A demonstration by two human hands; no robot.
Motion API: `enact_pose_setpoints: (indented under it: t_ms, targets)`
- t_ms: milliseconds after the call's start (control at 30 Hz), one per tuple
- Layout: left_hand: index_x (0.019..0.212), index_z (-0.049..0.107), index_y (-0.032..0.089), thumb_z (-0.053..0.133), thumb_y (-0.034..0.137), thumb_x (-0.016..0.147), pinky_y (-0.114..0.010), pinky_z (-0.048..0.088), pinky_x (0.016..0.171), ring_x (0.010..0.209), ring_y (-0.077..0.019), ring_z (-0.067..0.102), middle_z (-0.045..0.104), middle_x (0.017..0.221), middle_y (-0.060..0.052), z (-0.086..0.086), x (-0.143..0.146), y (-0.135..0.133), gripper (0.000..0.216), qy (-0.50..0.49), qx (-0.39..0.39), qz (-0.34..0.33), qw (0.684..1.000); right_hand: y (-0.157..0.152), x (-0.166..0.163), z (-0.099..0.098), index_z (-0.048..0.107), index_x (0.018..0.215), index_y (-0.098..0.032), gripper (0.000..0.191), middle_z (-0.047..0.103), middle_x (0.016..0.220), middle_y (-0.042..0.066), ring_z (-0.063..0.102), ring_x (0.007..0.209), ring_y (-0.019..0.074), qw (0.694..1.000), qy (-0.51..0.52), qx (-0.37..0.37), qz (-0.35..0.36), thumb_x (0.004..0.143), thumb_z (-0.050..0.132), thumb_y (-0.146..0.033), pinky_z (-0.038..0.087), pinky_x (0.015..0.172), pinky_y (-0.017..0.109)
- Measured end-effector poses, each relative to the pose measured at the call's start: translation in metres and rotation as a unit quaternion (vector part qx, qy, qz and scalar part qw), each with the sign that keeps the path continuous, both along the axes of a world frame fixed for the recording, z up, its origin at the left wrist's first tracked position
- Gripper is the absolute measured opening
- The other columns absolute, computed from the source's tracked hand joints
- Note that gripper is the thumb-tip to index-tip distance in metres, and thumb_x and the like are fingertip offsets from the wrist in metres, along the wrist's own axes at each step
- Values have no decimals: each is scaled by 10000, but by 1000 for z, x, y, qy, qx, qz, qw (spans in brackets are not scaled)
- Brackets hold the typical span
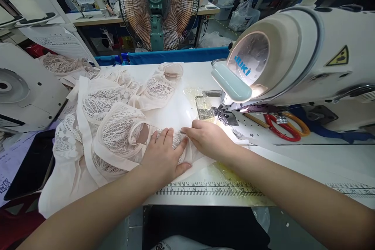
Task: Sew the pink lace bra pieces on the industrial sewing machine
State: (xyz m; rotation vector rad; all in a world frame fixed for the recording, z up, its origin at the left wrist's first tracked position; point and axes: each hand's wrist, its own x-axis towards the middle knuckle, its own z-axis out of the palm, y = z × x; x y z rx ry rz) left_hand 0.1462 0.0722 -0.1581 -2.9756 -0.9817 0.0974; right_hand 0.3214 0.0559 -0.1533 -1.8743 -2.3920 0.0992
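Presently, the left hand is lying flat and fully spread, palm down, pressing the pale lace garment onto the white table, gripping nothing. The right hand is resting just right of it, fingers curled and pinching the fabric edge, near the presser foot of the sewing machine. Red-handled scissors are lying further right on the machine bed, and 1 fan is standing at the far side.

Left hand lies flat, fingers spread; right hand beside it, fingers seemingly curled in a pinch.
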Motion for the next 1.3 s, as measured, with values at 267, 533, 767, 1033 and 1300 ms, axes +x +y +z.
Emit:
enact_pose_setpoints:
  t_ms: [267, 533, 767, 1033, 1300]
  targets:
    - [1356, 366, 240, 403, 590, 829, -550, 265, 1014, 1272, -372, 325, 364, 1364, -230, 0, 0, 0, 634, -4, 7, 0, 1000, 0, 3, -1, 662, 999, -166, 296, 505, 693, 51, 385, 597, 142, 1000, 9, 0, 13, 843, 410, -170, 196, 469, 240]
    - [1334, 405, 240, 401, 591, 828, -552, 266, 1010, 1267, -377, 331, 366, 1359, -239, -1, 0, 0, 616, -9, 7, -1, 1000, -8, 13, 2, 677, 897, -184, 255, 441, 638, 25, 276, 551, 122, 999, -21, 15, 19, 836, 430, -160, 136, 473, 257]
    - [1322, 421, 234, 410, 595, 822, -549, 270, 1006, 1256, -376, 348, 383, 1343, -242, 0, 1, 0, 617, -8, 21, 2, 1000, -11, 14, 5, 674, 938, -176, 282, 434, 631, 28, 290, 557, 125, 999, -4, 36, -6, 841, 410, -168, 142, 473, 252]
    - [1320, 422, 235, 446, 588, 808, -540, 284, 1001, 1237, -366, 376, 420, 1312, -228, 2, 2, -1, 622, -2, 35, 7, 999, -3, 5, 2, 677, 930, -177, 284, 482, 679, 48, 348, 599, 142, 1000, 12, 4, 7, 856, 403, -192, 175, 480, 256]
    - [1300, 448, 242, 451, 588, 807, -546, 294, 989, 1226, -367, 391, 433, 1304, -226, 4, 2, -1, 603, -2, 42, 7, 999, -9, 15, 12, 674, 904, -182, 279, 485, 674, 43, 340, 574, 134, 998, -53, -28, 32, 766, 459, -71, 153, 472, 263]
